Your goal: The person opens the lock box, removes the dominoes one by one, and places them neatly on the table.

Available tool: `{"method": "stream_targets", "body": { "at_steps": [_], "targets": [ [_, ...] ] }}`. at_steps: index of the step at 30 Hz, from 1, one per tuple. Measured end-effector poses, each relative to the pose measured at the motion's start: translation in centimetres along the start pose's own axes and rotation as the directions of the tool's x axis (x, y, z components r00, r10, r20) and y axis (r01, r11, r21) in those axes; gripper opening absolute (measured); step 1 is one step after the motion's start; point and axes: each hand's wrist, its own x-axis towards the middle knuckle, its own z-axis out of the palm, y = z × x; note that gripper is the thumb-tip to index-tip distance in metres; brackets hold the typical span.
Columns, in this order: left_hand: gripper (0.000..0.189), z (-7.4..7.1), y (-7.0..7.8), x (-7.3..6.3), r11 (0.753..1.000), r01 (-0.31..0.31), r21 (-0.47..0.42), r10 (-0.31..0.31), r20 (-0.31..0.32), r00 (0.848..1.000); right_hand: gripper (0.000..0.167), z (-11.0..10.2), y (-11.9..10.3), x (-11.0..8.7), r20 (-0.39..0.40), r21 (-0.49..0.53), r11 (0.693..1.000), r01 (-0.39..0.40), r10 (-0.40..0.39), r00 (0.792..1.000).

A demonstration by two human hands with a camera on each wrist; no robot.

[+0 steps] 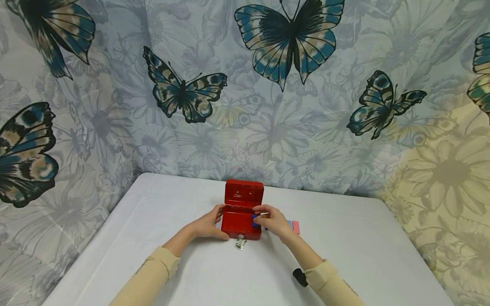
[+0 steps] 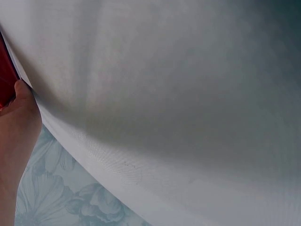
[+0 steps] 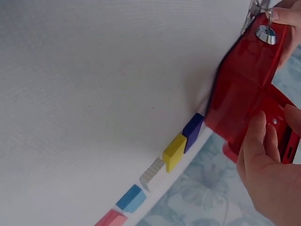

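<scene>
A red metal cash box (image 1: 241, 233) stands on the white table with its lid (image 1: 243, 193) raised. Keys (image 1: 240, 243) hang from the lock at its front. My left hand (image 1: 206, 224) grips the box's left side, thumb at the front corner and fingers farther back. Over the right wall, my right hand (image 1: 273, 220) pinches a small blue block (image 1: 255, 220) inside the box; its far part is hidden by the fingers. In the right wrist view, that hand (image 3: 270, 174) is at the box's rim and the block is out of sight.
Right of the box, a row of small blocks lies on the table: dark blue (image 3: 193, 132), yellow (image 3: 174, 151), whitish ridged (image 3: 153, 174), light blue (image 3: 131, 198) and pink (image 3: 112, 218). A butterfly-print cloth (image 1: 275, 140) hangs behind the table (image 1: 176, 199). Something black (image 1: 300, 277) is beside the right cuff.
</scene>
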Motion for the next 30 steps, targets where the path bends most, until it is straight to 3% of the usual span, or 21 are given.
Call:
{"method": "stream_targets", "body": {
  "at_steps": [5,8,13,16,22,30],
  "targets": [
    [0.101,0.0,0.0,0.0,1.000,-0.007,0.010,0.007,0.000,1.000,0.032,0.2,-0.1,0.1,0.016,-0.057,0.998,0.025,-0.024,1.000],
    [0.100,-0.1,0.0,0.0,1.000,-0.016,0.016,0.016,-0.002,1.000,0.031,0.3,-0.2,0.2,0.032,-0.114,0.990,0.084,-0.081,0.996],
    [0.099,0.0,0.0,0.0,1.000,-0.019,0.012,0.019,0.003,1.000,0.030,0.7,-0.4,0.3,0.064,-0.238,0.946,0.222,-0.213,0.975],
    [0.099,0.0,0.1,0.0,1.000,-0.019,0.012,0.019,0.006,1.000,0.030,0.9,-0.6,0.4,0.077,-0.286,0.923,0.257,-0.245,0.967],
    [0.100,0.0,0.1,0.1,1.000,-0.012,0.016,0.012,0.007,1.000,0.030,1.2,-0.7,0.4,0.112,-0.364,0.890,0.274,-0.250,0.962],
    [0.100,0.1,0.2,-0.1,1.000,0.005,0.020,-0.005,0.000,1.000,0.035,2.0,-1.6,0.4,0.171,-0.522,0.810,0.266,-0.206,0.964]
  ]
}}
